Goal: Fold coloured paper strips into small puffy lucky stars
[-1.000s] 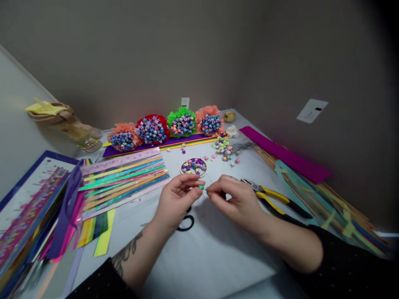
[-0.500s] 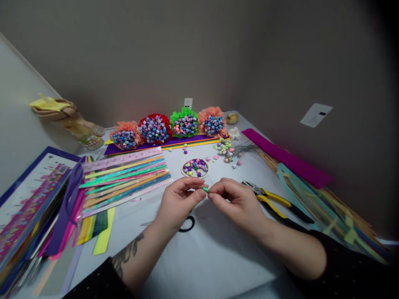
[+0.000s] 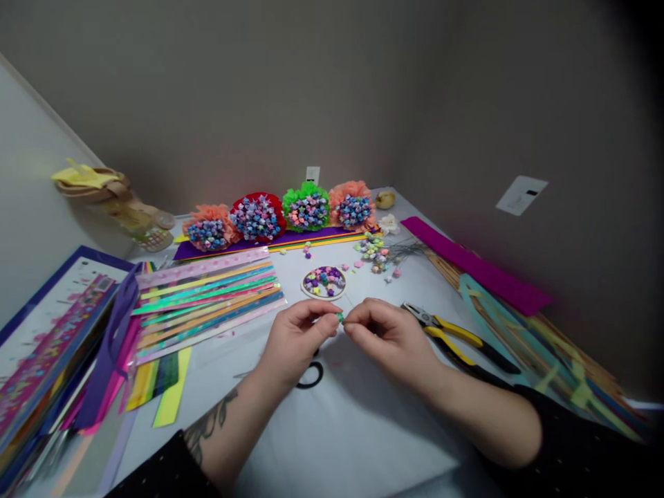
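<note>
Between the thumb and fingertips of my left hand [image 3: 298, 339] is a small green paper star [image 3: 339, 317]. My right hand [image 3: 397, 339] is closed in a pinch close beside it; what its fingertips grip is too small to make out. Just beyond both hands sits a round dish [image 3: 302, 290] of purple, pink and other coloured paper stars. Scissors with black handles [image 3: 311, 375] lie partly hidden under my left wrist. Yellow-and-black pliers [image 3: 459, 332] rest on the table right of my right hand.
Paper strips [image 3: 207, 297] in a clear sleeve lie left, near a purple ribbon [image 3: 106, 353]. Several star bouquets wrapped in crepe paper [image 3: 258, 216] line the back. Loose stars with wires [image 3: 376, 249] lie behind the pliers. A magenta paper roll [image 3: 472, 266] is at right.
Both hands stay nearly in place, with small finger movements around the green star. Less of the star shows between the fingertips now. The view has shifted very slightly.
</note>
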`<state>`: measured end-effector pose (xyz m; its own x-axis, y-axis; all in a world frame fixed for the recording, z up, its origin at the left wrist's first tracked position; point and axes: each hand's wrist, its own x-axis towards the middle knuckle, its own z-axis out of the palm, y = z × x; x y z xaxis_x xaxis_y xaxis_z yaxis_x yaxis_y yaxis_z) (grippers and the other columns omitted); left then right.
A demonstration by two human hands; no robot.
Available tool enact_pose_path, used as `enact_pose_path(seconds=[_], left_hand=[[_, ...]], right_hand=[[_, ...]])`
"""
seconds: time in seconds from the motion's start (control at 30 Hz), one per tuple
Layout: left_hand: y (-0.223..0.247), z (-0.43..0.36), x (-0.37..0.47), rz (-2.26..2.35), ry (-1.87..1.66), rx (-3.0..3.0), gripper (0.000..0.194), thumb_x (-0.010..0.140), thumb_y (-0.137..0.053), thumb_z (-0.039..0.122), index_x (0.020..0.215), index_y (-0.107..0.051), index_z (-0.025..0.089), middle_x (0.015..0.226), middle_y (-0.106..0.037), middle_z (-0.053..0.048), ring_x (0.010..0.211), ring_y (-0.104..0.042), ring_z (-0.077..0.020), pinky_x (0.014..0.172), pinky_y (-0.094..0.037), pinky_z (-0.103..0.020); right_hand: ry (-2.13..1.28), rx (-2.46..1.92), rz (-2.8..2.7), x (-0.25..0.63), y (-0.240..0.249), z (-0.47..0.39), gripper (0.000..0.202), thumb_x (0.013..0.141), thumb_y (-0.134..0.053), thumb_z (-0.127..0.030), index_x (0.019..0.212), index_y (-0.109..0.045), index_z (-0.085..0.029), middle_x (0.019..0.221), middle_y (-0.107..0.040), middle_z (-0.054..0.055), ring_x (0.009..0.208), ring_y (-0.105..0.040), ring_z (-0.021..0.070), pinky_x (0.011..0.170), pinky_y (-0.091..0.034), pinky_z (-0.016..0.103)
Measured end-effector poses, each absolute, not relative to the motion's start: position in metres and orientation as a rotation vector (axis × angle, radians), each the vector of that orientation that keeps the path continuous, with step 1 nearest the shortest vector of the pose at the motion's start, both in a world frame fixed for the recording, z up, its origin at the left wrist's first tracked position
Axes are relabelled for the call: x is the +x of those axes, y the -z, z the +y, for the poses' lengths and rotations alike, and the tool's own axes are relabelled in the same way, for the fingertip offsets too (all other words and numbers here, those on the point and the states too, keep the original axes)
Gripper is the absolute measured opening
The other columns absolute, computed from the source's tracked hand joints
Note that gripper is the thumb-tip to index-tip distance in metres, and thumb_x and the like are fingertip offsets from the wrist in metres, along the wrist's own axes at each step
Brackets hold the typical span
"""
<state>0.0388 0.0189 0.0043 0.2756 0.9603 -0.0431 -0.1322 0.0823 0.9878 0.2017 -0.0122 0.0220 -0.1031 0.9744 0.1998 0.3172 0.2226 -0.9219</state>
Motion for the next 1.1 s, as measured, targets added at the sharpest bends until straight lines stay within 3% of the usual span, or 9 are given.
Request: enact_pose_path(seconds=[0.2, 0.5, 0.87, 1.1], left_hand=[[-0.004, 0.02, 0.038, 0.901, -1.05, 1.187, 0.013, 0.07, -0.074, 0.028, 0.076, -0.071, 0.017, 0.067, -0.065, 0.0, 0.061, -0.055, -0.0098, 0.062, -0.046, -0.021], [-0.014, 0.02, 0.035, 0.909, -1.014, 1.364, 0.012, 0.072, -0.07, 0.027, 0.078, -0.072, 0.017, 0.073, -0.067, -0.003, 0.064, -0.058, -0.0121, 0.062, -0.047, -0.023], [0.0, 0.02, 0.035, 0.817, -1.062, 1.446, 0.012, 0.077, -0.069, 0.031, 0.081, -0.076, 0.022, 0.082, -0.066, -0.005, 0.078, -0.06, -0.0161, 0.073, -0.047, -0.027], [0.005, 0.019, 0.037, 0.758, -1.056, 1.393, 0.013, 0.079, -0.068, 0.031, 0.086, -0.076, 0.024, 0.082, -0.063, -0.005, 0.078, -0.058, -0.0151, 0.071, -0.046, -0.026]], right_hand=[[-1.438, -1.099, -1.321, 0.201, -0.019, -0.007, 0.013, 0.078, -0.06, -0.029, 0.076, -0.056, -0.017, 0.063, -0.052, -0.004, 0.054, -0.046, 0.0079, 0.052, -0.039, 0.02], [-1.086, -1.265, -1.483, 0.2, -0.023, -0.011, 0.008, 0.076, -0.059, -0.024, 0.072, -0.06, -0.017, 0.067, -0.058, 0.0, 0.061, -0.051, 0.011, 0.059, -0.041, 0.023], [-1.608, -1.07, -1.155, 0.204, -0.017, -0.005, 0.024, 0.067, -0.073, -0.036, 0.067, -0.059, -0.016, 0.058, -0.051, -0.004, 0.055, -0.043, 0.0082, 0.056, -0.036, 0.022], [-1.647, -1.038, -1.078, 0.202, -0.012, -0.008, 0.027, 0.066, -0.075, -0.038, 0.066, -0.06, -0.015, 0.056, -0.05, -0.005, 0.054, -0.041, 0.0078, 0.055, -0.034, 0.022]])
